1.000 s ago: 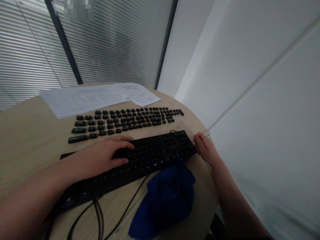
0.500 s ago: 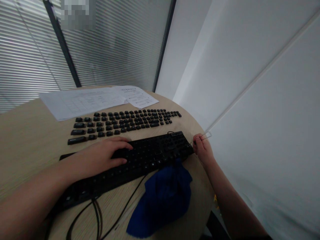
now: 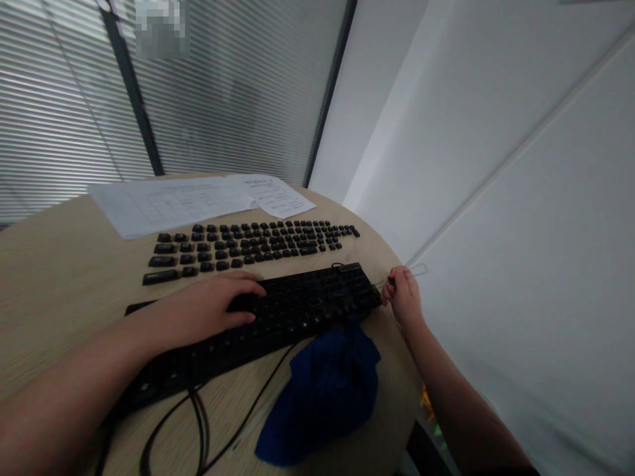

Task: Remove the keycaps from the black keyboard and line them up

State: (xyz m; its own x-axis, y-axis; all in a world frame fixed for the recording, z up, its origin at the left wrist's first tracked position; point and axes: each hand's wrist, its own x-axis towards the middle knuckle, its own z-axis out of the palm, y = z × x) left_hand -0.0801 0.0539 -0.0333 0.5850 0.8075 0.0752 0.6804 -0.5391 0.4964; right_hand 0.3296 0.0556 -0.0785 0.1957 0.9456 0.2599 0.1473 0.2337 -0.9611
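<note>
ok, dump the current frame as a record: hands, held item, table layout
left_hand: left hand resting on black keyboard
right_hand: right hand pinching wire keycap puller at keyboard's right end
beyond_keyboard: rows of loose black keycaps, then printed papers
near_side: blue cloth, black cable
surface: light wood-grain table

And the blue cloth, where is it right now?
Head view, bottom centre: the blue cloth lies on the table at the near edge of the keyboard, lower in the picture than the right hand and left of it.
</note>
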